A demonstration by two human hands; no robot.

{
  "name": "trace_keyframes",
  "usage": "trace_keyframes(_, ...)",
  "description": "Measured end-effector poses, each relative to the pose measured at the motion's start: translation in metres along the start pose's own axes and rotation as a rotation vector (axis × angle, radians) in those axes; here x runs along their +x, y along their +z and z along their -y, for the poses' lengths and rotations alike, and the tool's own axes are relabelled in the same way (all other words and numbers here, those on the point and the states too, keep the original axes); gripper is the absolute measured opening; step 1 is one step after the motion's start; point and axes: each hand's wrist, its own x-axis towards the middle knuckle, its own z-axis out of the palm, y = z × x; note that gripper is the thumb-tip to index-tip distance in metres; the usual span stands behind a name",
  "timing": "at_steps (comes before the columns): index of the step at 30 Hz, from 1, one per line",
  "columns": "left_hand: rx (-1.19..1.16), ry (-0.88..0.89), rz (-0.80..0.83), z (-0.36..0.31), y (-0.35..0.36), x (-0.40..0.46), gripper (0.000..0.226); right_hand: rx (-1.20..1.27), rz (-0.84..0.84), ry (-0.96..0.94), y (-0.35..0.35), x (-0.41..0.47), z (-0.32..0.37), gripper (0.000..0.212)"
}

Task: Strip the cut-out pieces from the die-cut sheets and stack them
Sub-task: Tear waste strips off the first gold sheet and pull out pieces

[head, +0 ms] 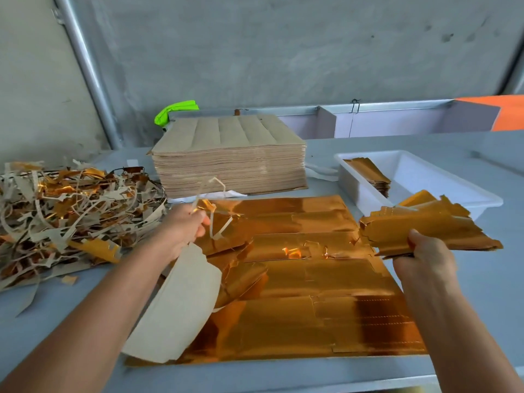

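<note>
Ideally, with the left hand (184,225) pinching waste strips (211,211) above the gold die-cut sheet (297,302) on the counter (482,279) and the right hand (422,251) clamped on freed cut-out pieces (425,225), the pull needed to stay low and steady — toward the scrap pile (65,208) — sparing the tabs.

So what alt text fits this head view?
A person's right hand holds gold cut-outs while the left hand pulls scrap strips off a gold sheet, between a scrap pile and a white tray.
</note>
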Motion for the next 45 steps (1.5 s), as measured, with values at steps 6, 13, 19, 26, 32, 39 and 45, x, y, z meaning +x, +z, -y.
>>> trace_keyframes(6, -0.369, -0.040, -0.028, -0.026, -0.002, -0.004, 0.029, 0.047, 0.153, 0.032, 0.009, -0.013, -0.006, 0.049)
trace_keyframes(13, -0.323, 0.255, 0.364, -0.041, 0.049, -0.033, 0.022, -0.049, 0.398, 0.069, 0.021, -0.015, -0.010, 0.035)
trace_keyframes(19, -0.261, 0.372, 0.863, -0.039, 0.077, -0.039, 0.027, -0.073, 0.577, 0.075, 0.042, -0.028, -0.008, 0.016)
trace_keyframes(26, -0.330, 0.300, 0.610, -0.021, 0.067, -0.021, 0.024, -0.122, 0.503, -0.031, 0.027, -0.012, 0.004, 0.034)
trace_keyframes(32, -0.704, 0.141, 0.276, -0.019, 0.053, -0.009, 0.033, -0.190, 0.409, -0.098, 0.014, -0.013, 0.002, 0.030)
trace_keyframes(39, -0.718, 0.036, 0.164, -0.040, 0.080, -0.033, 0.028, -0.473, 0.586, -0.042, 0.021, -0.067, -0.043, 0.018)
trace_keyframes(45, -0.770, 0.051, -0.055, -0.044, 0.114, -0.051, 0.035, -0.420, 0.654, 0.080, 0.023, -0.097, -0.077, 0.022)
